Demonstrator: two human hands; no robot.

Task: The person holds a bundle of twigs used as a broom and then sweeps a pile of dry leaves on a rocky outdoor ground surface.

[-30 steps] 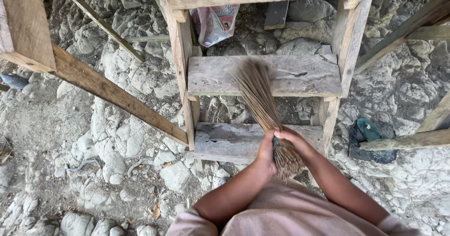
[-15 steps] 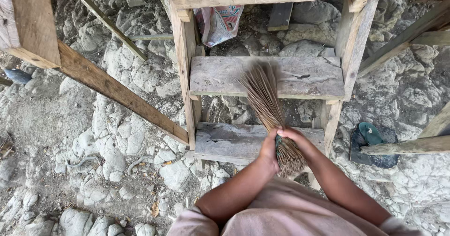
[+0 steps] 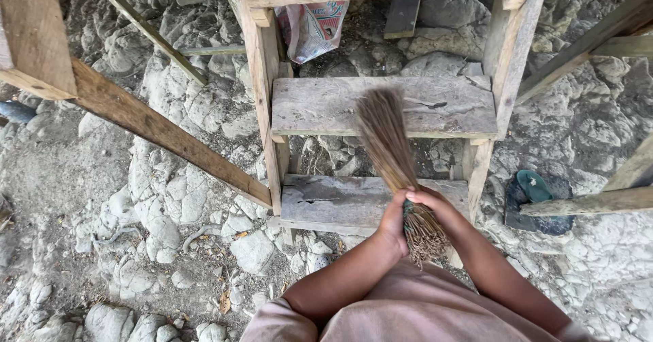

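broom [image 3: 389, 141] tips swung right | hands hide its binding

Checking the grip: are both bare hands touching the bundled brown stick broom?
Touching. The head view shows the left hand and right hand wrapped around the broom.

A weathered grey wooden stair [image 3: 381, 104] rises over pale, cracked rocky ground [image 3: 170, 199], its two plank steps set between upright side boards. A crumpled plastic bag with red and white print [image 3: 313, 29] hangs or leans beneath the top plank, beside the left side board. A dark sandal with a teal strap [image 3: 537, 202] lies on the rock to the right of the stair, partly under a slanting timber. A long brown wooden beam [image 3: 163, 134] runs diagonally at left. Dry leaves [image 3: 226, 303] lie scattered among the stones.
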